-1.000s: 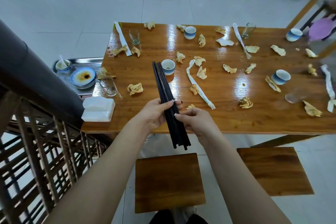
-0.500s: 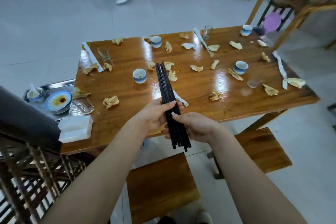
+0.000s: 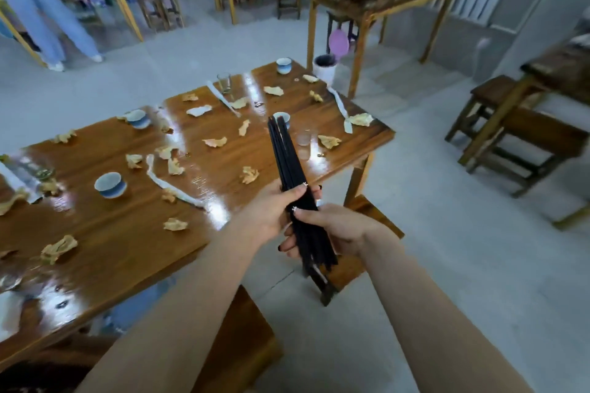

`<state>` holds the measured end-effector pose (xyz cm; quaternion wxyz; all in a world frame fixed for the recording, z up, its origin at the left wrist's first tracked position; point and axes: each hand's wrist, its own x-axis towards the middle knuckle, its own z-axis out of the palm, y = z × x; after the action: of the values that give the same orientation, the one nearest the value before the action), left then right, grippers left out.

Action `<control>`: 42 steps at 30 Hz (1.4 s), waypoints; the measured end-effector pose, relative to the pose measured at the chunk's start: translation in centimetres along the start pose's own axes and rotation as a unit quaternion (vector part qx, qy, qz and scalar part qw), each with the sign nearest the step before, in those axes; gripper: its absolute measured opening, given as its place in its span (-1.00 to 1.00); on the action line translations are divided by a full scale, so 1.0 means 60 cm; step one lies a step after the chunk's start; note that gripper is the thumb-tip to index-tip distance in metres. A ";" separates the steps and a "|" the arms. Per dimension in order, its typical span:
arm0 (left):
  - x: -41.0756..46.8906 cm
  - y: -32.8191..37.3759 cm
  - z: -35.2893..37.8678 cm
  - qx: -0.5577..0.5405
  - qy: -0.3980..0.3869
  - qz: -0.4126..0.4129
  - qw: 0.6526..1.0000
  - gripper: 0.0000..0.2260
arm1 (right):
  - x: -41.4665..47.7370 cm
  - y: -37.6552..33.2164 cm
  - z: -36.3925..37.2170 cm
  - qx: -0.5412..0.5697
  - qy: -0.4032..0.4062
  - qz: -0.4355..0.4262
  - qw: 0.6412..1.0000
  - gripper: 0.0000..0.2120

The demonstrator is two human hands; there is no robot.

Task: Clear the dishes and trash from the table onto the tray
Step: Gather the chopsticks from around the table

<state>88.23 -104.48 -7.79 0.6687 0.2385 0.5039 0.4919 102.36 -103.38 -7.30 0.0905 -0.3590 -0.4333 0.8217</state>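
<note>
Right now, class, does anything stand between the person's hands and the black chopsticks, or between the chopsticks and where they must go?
Nothing stands between them: the left hand and right hand both grip the chopsticks. The tray is out of view, so that path cannot be judged.

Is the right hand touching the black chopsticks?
Touching. Head view shows the right hand gripping the black chopsticks just below the left hand.
</note>
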 end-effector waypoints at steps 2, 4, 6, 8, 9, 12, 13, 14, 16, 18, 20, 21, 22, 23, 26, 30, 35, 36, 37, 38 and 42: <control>0.010 -0.025 0.075 0.012 -0.024 -0.004 1.000 -0.85 | -0.055 0.009 -0.056 -0.002 0.034 -0.008 0.999 -0.74; 0.016 -0.045 0.135 0.045 -0.048 -0.009 0.998 -0.83 | -0.097 0.018 -0.098 -0.001 0.062 -0.019 0.998 -0.74; 0.024 -0.074 0.210 0.076 -0.075 -0.019 0.994 -0.84 | -0.155 0.032 -0.147 0.016 0.097 -0.036 0.995 -0.73; 0.029 -0.098 0.271 0.067 -0.098 -0.032 0.992 -0.84 | -0.204 0.043 -0.185 0.023 0.122 -0.048 0.991 -0.72; 0.032 -0.108 0.296 0.058 -0.111 -0.040 0.991 -0.82 | -0.225 0.047 -0.200 0.028 0.128 -0.050 0.990 -0.72; 0.034 -0.134 0.371 0.063 -0.143 -0.064 0.986 -0.71 | -0.283 0.064 -0.248 0.060 0.148 -0.059 0.985 -0.72; 0.035 -0.140 0.390 0.065 -0.149 -0.066 0.984 -0.69 | -0.296 0.069 -0.261 0.072 0.154 -0.064 0.983 -0.72; 0.040 -0.147 0.408 0.062 -0.153 -0.068 0.984 -0.67 | -0.307 0.074 -0.274 0.083 0.159 -0.069 0.981 -0.72; 0.054 -0.160 0.443 0.056 -0.155 -0.071 0.984 -0.65 | -0.328 0.080 -0.300 0.101 0.168 -0.074 0.978 -0.72; 0.072 -0.170 0.475 0.049 -0.159 -0.082 0.983 -0.62 | -0.346 0.080 -0.329 0.107 0.176 -0.080 0.975 -0.73; 0.090 -0.176 0.497 0.045 -0.164 -0.092 0.981 -0.61 | -0.359 0.076 -0.349 0.104 0.181 -0.082 0.975 -0.73; 0.101 -0.179 0.510 0.048 -0.168 -0.098 0.980 -0.63 | -0.366 0.074 -0.362 0.107 0.183 -0.082 0.974 -0.73; 0.113 -0.181 0.521 0.052 -0.174 -0.099 0.978 -0.69 | -0.370 0.073 -0.375 0.114 0.185 -0.085 0.972 -0.73; 0.127 -0.184 0.534 0.055 -0.181 -0.099 0.977 -0.74 | -0.374 0.073 -0.391 0.122 0.188 -0.086 0.971 -0.73; 0.168 -0.191 0.564 0.066 -0.203 -0.094 0.973 -0.83 | -0.382 0.066 -0.440 0.130 0.192 -0.079 0.970 -0.72; 0.245 -0.185 0.613 0.084 -0.202 -0.087 0.972 -0.86 | -0.374 0.028 -0.526 0.123 0.184 -0.058 0.973 -0.72; 0.368 -0.154 0.673 0.062 -0.163 -0.062 0.983 -0.86 | -0.339 -0.068 -0.658 0.092 0.138 -0.016 0.986 -0.73; 0.393 -0.145 0.686 0.053 -0.153 -0.057 0.985 -0.86 | -0.333 -0.090 -0.683 0.086 0.129 -0.008 0.988 -0.73; 0.416 -0.135 0.697 0.047 -0.149 -0.054 0.986 -0.86 | -0.327 -0.109 -0.703 0.081 0.122 -0.003 0.989 -0.72; 0.435 -0.127 0.706 0.045 -0.149 -0.051 0.987 -0.86 | -0.321 -0.125 -0.721 0.077 0.119 0.002 0.990 -0.72; 0.505 -0.092 0.742 0.053 -0.137 -0.044 0.988 -0.86 | -0.295 -0.176 -0.784 0.066 0.118 0.000 0.991 -0.73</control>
<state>131.24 -71.61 -8.79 0.7391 0.3164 0.4425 0.3972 144.92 -74.66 -7.27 0.1648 -0.4461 -0.3645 0.8006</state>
